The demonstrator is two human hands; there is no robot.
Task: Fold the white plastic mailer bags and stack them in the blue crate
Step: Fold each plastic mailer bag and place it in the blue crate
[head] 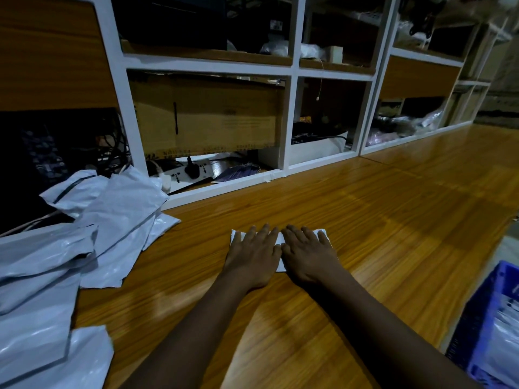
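While the folded bag (280,240) lies flat on the bench (365,220), almost all of it is covered: only its two far corners, a thin strip between the hands and a bit of its near edge show. The left hand (252,259) and right hand (309,256) rest side by side on top, fingers straight and slightly spread, pressing down and gripping nothing. The main risk, as I judge it, is the plastic itself. Slick film rarely takes a sharp crease, so the folds may spring open once the palms lift, more so if air is trapped inside. The glossy bench adds a second risk: uneven pressure from one palm could make the packet slide or skew, leaving its edges out of line. Picking it up calls for a change from flat palms to a pinch, and a loose pinch on one side only would let the layers fan apart. The crate (483,318) sits low at the right, past the bench edge and well apart from the bag, with folded bags (505,332) already inside, so a careless drop could tip the stack or land crooked. The pile (56,248) of unfolded bags at the left lies clear of the left forearm, but a wide sweep could drag one along.
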